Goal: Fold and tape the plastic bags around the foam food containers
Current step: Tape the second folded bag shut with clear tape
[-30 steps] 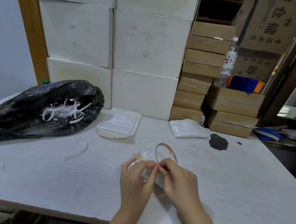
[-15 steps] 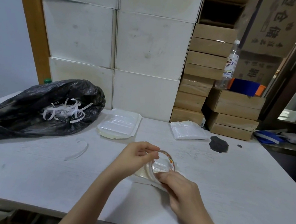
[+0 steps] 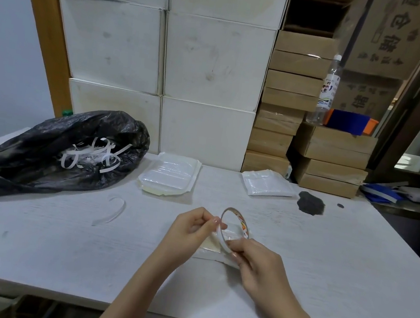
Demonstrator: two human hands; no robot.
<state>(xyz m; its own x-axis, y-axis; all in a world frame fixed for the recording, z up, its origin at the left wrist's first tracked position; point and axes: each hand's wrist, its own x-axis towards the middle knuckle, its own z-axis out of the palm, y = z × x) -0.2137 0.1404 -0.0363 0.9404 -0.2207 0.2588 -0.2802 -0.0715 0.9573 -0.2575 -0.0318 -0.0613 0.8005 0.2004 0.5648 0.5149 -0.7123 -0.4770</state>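
1. while the tape roll [image 3: 234, 230] stands on edge above the near middle of the white table [image 3: 58, 245], the right hand [image 3: 255, 269] holds its lower rim, fingers curled round the ring from below.
2. the left hand [image 3: 192, 227] sits just left of the roll, thumb and forefinger pinched together at the roll's left edge; whether they grip a loose end of tape cannot be told.
3. under both hands lies a bagged foam container [image 3: 215, 245], flat on the table, its clear wrap showing through the ring and its pale corner peeking out between the wrists.
4. further back, a stack of bagged containers [image 3: 169, 177] rests near the white boxes [image 3: 211, 60], and another wrapped packet [image 3: 267, 183] lies to its right, well apart.
5. a black rubbish bag [image 3: 44, 153] slumps at the table's left end, white paper strips [image 3: 91, 156] heaped in its mouth.
6. one curled white strip [image 3: 113, 211] lies loose on the table between the bag and the hands.
7. a dark smudge [image 3: 311, 203] marks the tabletop right of the packet.
8. brown cartons [image 3: 292, 89] are stacked behind, with a clear bottle [image 3: 326, 91] standing on the lower pile.
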